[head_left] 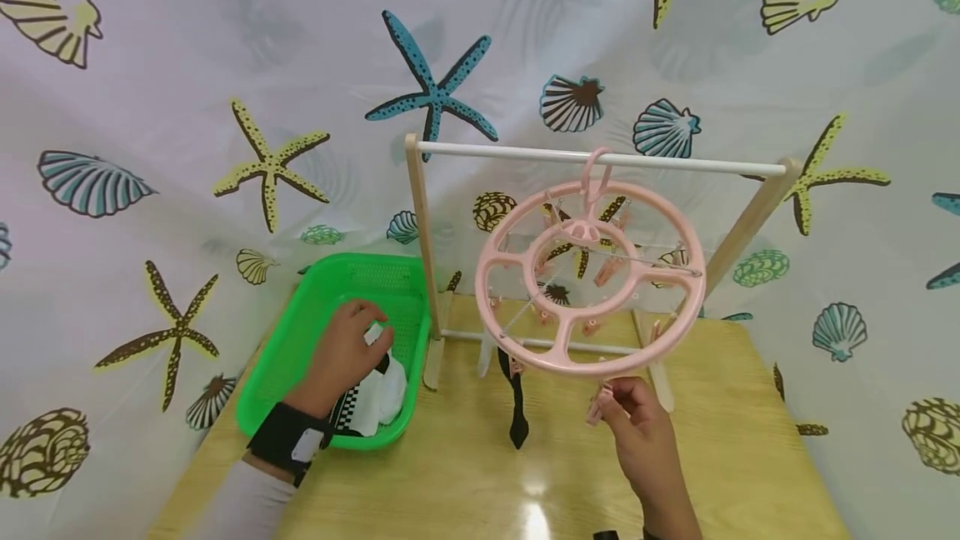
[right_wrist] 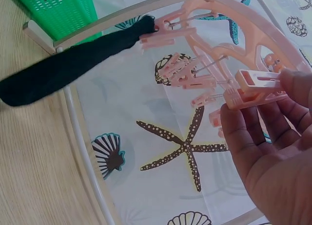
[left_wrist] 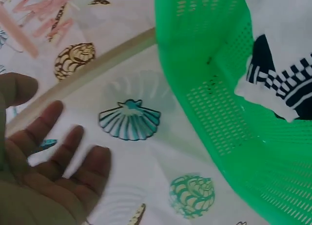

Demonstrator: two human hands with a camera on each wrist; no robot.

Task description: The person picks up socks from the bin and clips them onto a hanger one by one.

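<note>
Over on the left, the person's left hand (head_left: 348, 352) is hovering above the green plastic basket (head_left: 262, 386); the head view is leaving its grip unclear, but the left wrist view is showing the fingers parted, loosely bent and empty. That wrist view is also giving a closer look at the white fabric (left_wrist: 280, 20) in the basket, with its black checks and stripes. To the right, the right hand (head_left: 647, 436) is pinching a pink clothespin (right_wrist: 261, 81) just below the near rim of the round pink drying hanger (head_left: 585, 367), which is hanging from a white rail (head_left: 510, 153). A black sock (right_wrist: 78, 64) is dangling from the hanger's near left side, looking narrow from the head but broad, flat and round-ended from the right wrist.
</note>
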